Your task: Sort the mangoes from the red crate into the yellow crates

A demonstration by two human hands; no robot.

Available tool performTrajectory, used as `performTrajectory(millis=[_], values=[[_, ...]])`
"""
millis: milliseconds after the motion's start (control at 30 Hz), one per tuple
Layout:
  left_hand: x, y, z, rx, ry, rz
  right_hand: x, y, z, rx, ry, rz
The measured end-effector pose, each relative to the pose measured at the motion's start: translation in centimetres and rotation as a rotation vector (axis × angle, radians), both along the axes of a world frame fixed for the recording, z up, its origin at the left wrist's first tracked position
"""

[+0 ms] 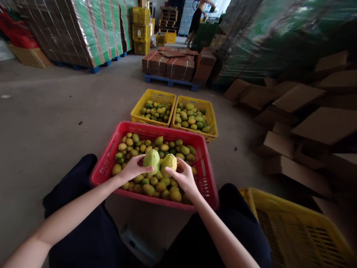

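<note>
My left hand (136,168) is closed round a large pale green lemon (151,161) with a bumpy, ribbed skin. In my right hand (184,176) is a yellower lemon (169,164), pinched between thumb and fingers. Both fruits are held up side by side, close together, above a red plastic crate (208,167). Many green and yellow lemons (149,190) lie loose inside that crate, which stands in front of my knees.
Behind the red crate stand two yellow crates (134,111) of lemons. A yellow crate (295,212) is at my right. Cardboard boxes (290,145) are heaped on the right. Farther off are bundled cardboard on a blue pallet (170,82), wrapped stacks (100,29) and a person (196,20).
</note>
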State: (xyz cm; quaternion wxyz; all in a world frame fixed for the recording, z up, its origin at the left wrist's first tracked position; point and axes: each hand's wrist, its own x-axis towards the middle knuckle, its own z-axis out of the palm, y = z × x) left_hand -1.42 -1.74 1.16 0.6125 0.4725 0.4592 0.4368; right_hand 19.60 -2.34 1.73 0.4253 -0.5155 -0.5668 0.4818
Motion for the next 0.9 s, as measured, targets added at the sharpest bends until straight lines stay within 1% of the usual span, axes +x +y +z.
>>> performTrajectory(millis=[100,200,267,300,333,367,400,500,567,633,700,800,867,900], values=[[0.4,0.2,-1.0,-0.298,-0.235,0.005,-0.3,0.9,-0.8,-0.373,0.260,0.039],[0.5,0.2,-2.1,-0.525,-0.364,0.011,-0.6,1.5,-1.4,-0.654,0.393,0.028],[0.5,0.3,-2.6,-0.627,-0.412,-0.001,-0.9,1.7,-1.6,-0.809,0.415,0.033],[0.5,0.4,-2.9,-0.661,-0.427,-0.005,-1.0,1.7,-1.6,-0.859,0.415,0.041],[0.4,0.4,-3.0,-0.683,-0.437,-0.009,-1.0,1.7,-1.7,-0.878,0.412,0.048],[0.4,0.5,-3.0,-0.693,-0.445,-0.016,-1.0,1.7,-1.7,-0.857,0.412,0.052],[0.3,0.5,-2.9,-0.687,-0.457,-0.026,-0.9,1.7,-1.7,-0.803,0.415,0.056],[0.3,0.6,-1.9,-0.613,-0.525,-0.069,-0.5,1.6,-1.4,-0.559,0.454,0.117],[0.4,0.8,-1.0,-0.571,-0.567,-0.098,-0.3,1.6,-1.0,-0.457,0.495,0.164],[0.6,0.8,-0.4,-0.574,-0.610,-0.112,-0.2,1.5,-0.7,-0.419,0.534,0.146],[0.8,0.8,-0.4,-0.594,-0.684,-0.099,-0.3,1.4,-0.7,-0.390,0.557,0.079],[0.7,0.3,-1.2,-0.624,-0.802,-0.011,-0.7,0.9,-1.3,-0.344,0.555,-0.011],[0.5,-0.1,-1.9,-0.629,-0.851,0.052,-1.1,0.5,-2.0,-0.355,0.558,-0.042],[0.4,-0.3,-2.2,-0.615,-0.869,0.077,-1.3,0.3,-2.2,-0.382,0.562,-0.047]])
